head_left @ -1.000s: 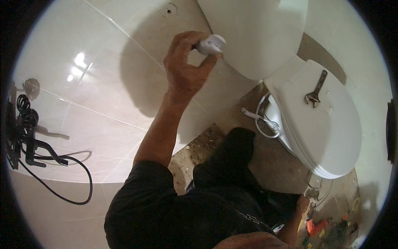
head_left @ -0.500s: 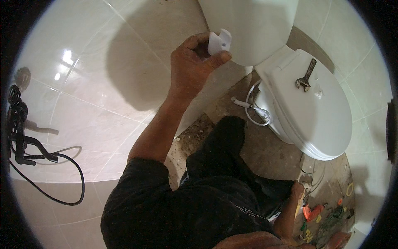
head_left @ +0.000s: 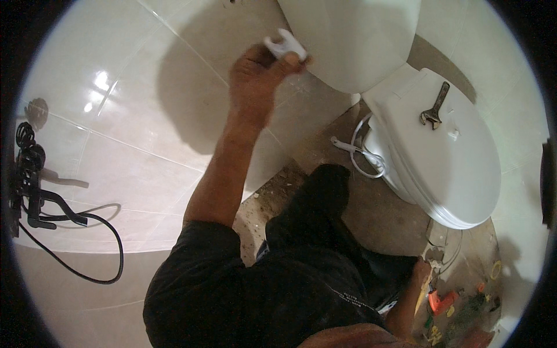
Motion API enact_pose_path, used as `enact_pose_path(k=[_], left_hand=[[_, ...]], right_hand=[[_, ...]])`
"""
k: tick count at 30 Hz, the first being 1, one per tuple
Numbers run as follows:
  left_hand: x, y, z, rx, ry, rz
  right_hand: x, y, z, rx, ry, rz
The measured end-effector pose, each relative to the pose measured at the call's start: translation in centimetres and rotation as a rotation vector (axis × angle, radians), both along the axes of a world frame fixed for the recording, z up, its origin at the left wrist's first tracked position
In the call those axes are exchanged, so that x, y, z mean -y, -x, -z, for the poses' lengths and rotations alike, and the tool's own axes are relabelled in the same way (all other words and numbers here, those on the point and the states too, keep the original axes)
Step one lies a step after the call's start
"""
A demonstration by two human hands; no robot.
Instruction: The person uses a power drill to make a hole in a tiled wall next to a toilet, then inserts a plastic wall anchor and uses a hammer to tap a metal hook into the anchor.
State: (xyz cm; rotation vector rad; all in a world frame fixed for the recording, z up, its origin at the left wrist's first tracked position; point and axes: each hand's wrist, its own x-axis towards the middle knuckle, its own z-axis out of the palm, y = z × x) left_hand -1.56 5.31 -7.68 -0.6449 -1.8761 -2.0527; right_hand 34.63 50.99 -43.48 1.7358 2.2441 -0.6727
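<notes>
My left hand (head_left: 255,75) is raised against the tiled wall (head_left: 127,133), shut on a small white plastic part (head_left: 284,43). The part sits right at the left side of the white toilet cistern (head_left: 354,40). My right forearm (head_left: 406,301) reaches down at the lower right toward the floor beside the toilet. Its hand is small and dark there, and its grip cannot be made out. My dark-clothed knee (head_left: 325,203) is on the rough floor.
A wrench (head_left: 434,107) lies on the shut toilet lid (head_left: 452,174). A white hose (head_left: 360,153) loops beside the bowl. A black hose and fitting (head_left: 40,197) hang on the wall at left. Orange and green tools (head_left: 458,307) lie on the floor at lower right.
My left hand has carried the white part up and to the right, from the open wall to the cistern's side. The part has turned in my fingers.
</notes>
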Motion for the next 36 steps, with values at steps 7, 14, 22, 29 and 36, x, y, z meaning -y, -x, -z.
enact_pose_path(k=[7,14,22,29,36], left_hand=[[6.0,4.4,-6.2,-0.846,0.819,-0.928],[6.6,7.8,-8.1,-1.103,1.282,-1.025],[5.1,8.9,-7.4,-1.190,0.947,-0.975],[5.3,9.3,-6.7,-1.210,0.926,-0.970],[5.7,10.3,-7.3,-1.358,0.938,-1.031]], right_hand=[[-1.0,-0.7,2.6,-0.073,0.065,-0.016],[-1.3,0.5,2.2,0.051,0.106,-0.066],[-3.8,-0.4,6.3,0.093,0.161,-0.134],[-5.1,-1.9,9.5,0.013,0.095,-0.099],[-6.7,-2.4,11.5,0.151,0.159,-0.122]])
